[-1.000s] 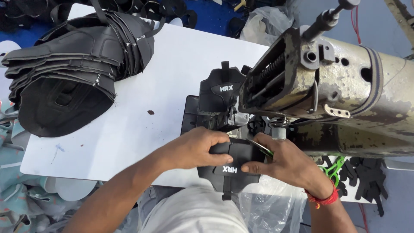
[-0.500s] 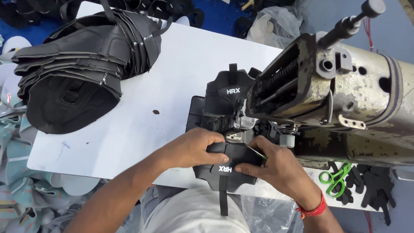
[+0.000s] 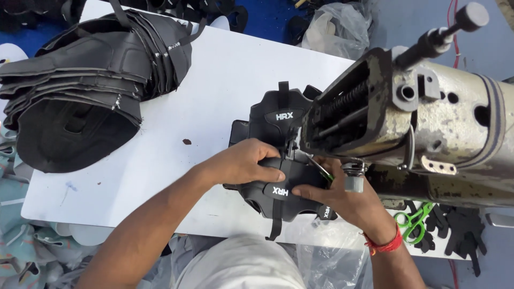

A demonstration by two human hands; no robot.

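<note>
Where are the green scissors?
In the head view, the green scissors lie low on the right, on the table, just past the right hand with the red wristband, below the sewing machine and beside small black cut pieces.

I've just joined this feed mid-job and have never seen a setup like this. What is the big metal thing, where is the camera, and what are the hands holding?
The camera sits on the worker's head and looks down, so the arms come in from the bottom of the picture. The big worn metal body on the right is an industrial sewing machine. It stands over a white table.

Both hands grip one black padded piece just under the front of the machine. The left hand presses on its top, and the right hand, with a red wristband, holds its near edge. A second matching black piece lies just beyond it.

At the table's far left lies a stack of black pieces. Green scissors lie to the right, beside small black cut shapes.
</note>
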